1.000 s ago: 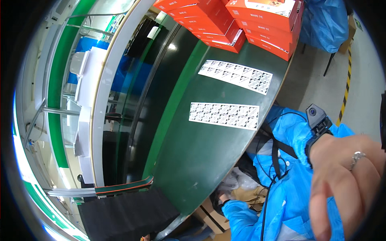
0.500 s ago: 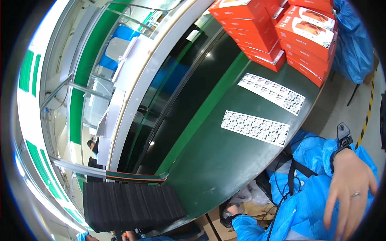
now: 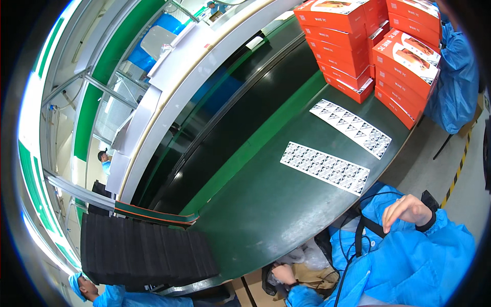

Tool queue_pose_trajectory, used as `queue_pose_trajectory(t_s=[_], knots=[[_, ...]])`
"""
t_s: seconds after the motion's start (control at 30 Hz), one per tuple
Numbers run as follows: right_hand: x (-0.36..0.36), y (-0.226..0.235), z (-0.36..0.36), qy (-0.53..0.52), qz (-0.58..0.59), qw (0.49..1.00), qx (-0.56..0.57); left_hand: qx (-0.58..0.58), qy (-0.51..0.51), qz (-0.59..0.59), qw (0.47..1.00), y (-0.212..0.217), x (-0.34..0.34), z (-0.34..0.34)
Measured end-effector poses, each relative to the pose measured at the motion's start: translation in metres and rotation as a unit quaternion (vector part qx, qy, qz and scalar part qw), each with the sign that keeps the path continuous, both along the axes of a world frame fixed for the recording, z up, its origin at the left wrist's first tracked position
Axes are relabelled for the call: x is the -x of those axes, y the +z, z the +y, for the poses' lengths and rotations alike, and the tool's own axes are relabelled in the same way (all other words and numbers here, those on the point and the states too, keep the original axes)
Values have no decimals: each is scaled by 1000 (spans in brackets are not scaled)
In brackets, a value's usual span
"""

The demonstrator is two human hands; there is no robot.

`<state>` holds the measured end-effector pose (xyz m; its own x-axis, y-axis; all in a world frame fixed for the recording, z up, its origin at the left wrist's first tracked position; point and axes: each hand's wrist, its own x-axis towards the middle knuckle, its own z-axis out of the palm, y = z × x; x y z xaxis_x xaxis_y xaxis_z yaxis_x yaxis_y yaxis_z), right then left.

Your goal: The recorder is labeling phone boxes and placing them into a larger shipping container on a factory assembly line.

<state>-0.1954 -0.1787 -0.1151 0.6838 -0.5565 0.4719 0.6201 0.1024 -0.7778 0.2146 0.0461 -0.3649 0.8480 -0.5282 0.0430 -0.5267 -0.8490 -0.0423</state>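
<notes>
My right hand [image 3: 406, 211] is raised over my blue-sleeved lap, beside the table edge. Its fingers are loosely bent and apart, with nothing in them. A black band with a device circles that wrist. Lower down, my left hand [image 3: 284, 274] is at the rim of a black-lined container [image 3: 268, 281], next to crumpled clear plastic [image 3: 311, 255] and brown paper [image 3: 312, 276]. Its fingers are too small and partly hidden to read. Two white sheets of black-and-white printed labels, the nearer sheet [image 3: 325, 168] and the farther sheet [image 3: 352, 127], lie flat on the green table [image 3: 245, 220], apart from both hands.
Stacks of red boxes [image 3: 342, 46] stand at the table's far right, beside another person in blue [image 3: 455, 77]. A row of black slabs [image 3: 148, 250] fills the near left end. A dark conveyor channel [image 3: 240, 112] runs along the far side. Another person [image 3: 87, 289] is at lower left.
My right hand has moved up and left, its fingers turning from hanging downward to bent leftward. My left hand shows more at the container's rim. The view has shifted; the sheets lie as before.
</notes>
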Motion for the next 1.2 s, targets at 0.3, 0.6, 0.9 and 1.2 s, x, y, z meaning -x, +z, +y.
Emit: queue_pose_trajectory(t_s=[0.3,0.6,0.9,1.2], knots=[[-61,23,-11,0,159,986,40,231,-584,-134,766,288,111,-71],[-59,65,23,-74,56,974,207,250,-635,-349,642,337,153,-104],[-17,60,44,-190,73,956,211,294,-687,-321,582,329,182,-122],[26,57,52,-270,57,946,168,311,-690,-379,532,329,218,-143]])
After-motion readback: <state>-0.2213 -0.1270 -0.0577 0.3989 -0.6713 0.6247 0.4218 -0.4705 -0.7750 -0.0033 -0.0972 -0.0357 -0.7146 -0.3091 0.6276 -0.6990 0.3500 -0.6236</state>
